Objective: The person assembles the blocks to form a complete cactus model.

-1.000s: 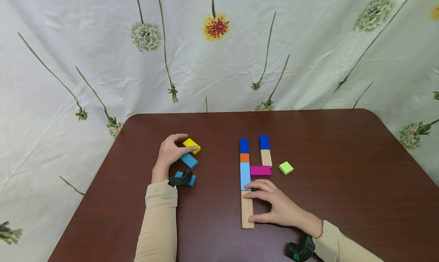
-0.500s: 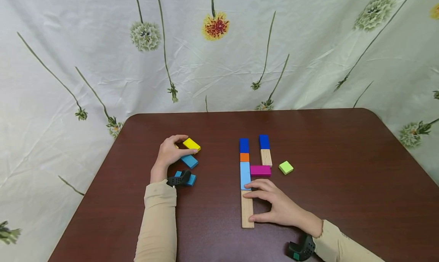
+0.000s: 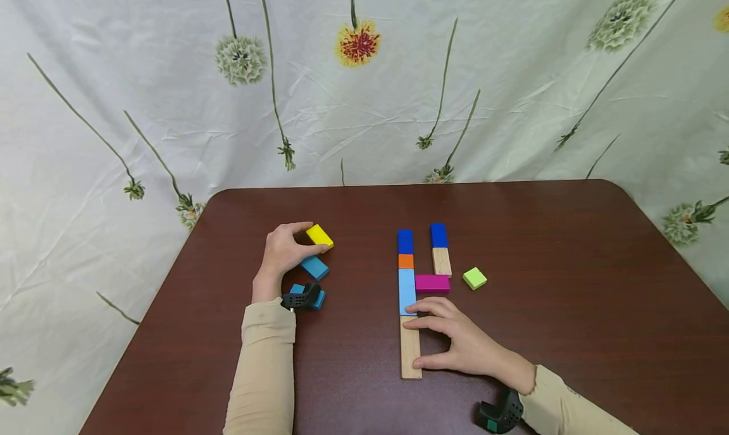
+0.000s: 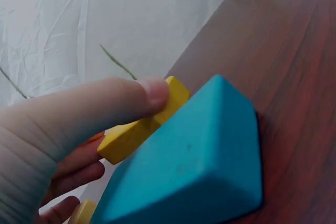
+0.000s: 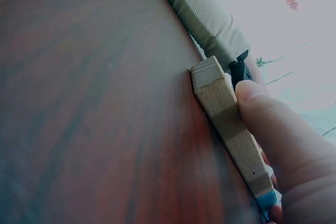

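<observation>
My left hand [image 3: 281,251] pinches a yellow block [image 3: 321,235] at the left of the table, thumb on one side and fingers across from it. In the left wrist view, the yellow block [image 4: 122,142] sits tilted behind a large-looking blue block [image 4: 173,166]. My right hand [image 3: 464,340] rests its thumb and a fingertip on a long plain wooden block [image 3: 410,349]; another fingertip touches the light blue block [image 3: 407,289] just beyond. The right wrist view shows the thumb against the wooden block [image 5: 228,124].
Beyond the light blue block lie an orange block [image 3: 406,261] and a dark blue block [image 3: 405,242] in line. A magenta block [image 3: 433,284], plain block [image 3: 441,261], second dark blue block [image 3: 439,235] and green block [image 3: 474,278] lie right. Another blue block [image 3: 320,300] is partly hidden by the left wrist camera.
The yellow block has turned and shifted slightly away in the left hand's fingers, whose thumb has moved up a little. The right hand and its row of blocks stay put.
</observation>
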`<state>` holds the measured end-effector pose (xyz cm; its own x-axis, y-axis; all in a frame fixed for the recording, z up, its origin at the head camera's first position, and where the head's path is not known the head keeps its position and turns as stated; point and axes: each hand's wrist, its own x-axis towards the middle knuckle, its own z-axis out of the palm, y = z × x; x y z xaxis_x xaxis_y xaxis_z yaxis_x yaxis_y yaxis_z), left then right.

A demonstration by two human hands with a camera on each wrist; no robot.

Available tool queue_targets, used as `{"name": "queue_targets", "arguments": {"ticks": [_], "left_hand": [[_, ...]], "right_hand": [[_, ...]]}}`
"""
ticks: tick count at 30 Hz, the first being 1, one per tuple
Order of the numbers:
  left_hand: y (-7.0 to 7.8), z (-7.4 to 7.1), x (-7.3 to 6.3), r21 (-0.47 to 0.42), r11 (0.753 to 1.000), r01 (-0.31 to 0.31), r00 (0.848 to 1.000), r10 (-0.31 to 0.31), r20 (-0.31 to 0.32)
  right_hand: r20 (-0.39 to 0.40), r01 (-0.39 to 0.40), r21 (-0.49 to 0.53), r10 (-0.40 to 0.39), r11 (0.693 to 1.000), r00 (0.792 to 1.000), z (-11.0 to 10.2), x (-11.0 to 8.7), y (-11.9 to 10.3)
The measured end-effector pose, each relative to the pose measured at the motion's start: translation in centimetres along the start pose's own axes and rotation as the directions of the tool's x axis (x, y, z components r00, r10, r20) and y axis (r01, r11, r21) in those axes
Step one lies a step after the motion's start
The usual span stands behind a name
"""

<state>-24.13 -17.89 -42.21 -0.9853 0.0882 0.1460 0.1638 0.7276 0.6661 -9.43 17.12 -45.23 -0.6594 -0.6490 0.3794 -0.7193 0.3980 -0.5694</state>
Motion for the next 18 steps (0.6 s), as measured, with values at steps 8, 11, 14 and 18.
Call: {"name": "queue_targets", "arguments": {"ticks": [8, 11, 14, 18], "left_hand": [[1.1, 0.1, 0.3, -0.021, 1.000, -0.011, 1.000, 0.011, -0.029], [1.8, 0.1, 0.5, -0.037, 0.999, -0.035, 0.998, 0.034, -0.047], [2.9, 0.4, 0.7, -0.064, 0.996, -0.069, 0.996, 0.066, -0.060], [4.6, 1.0, 1.0, -0.113, 0.985, -0.132, 0.990, 0.126, -0.066]], "right_hand": [[-0.002, 0.003, -0.005, -0.003, 1.000, 1.000, 0.0, 0.0, 0.1], [-0.003, -0.001, -0.003, 0.001, 1.000, 1.000, 0.0, 0.0, 0.0], [-0.006, 0.003, -0.001, -0.003, 1.000, 1.000, 0.0, 0.0, 0.0], [-0.012, 0.011, -0.003, -0.011, 1.000, 1.000, 0.0, 0.0, -0.1]]}}
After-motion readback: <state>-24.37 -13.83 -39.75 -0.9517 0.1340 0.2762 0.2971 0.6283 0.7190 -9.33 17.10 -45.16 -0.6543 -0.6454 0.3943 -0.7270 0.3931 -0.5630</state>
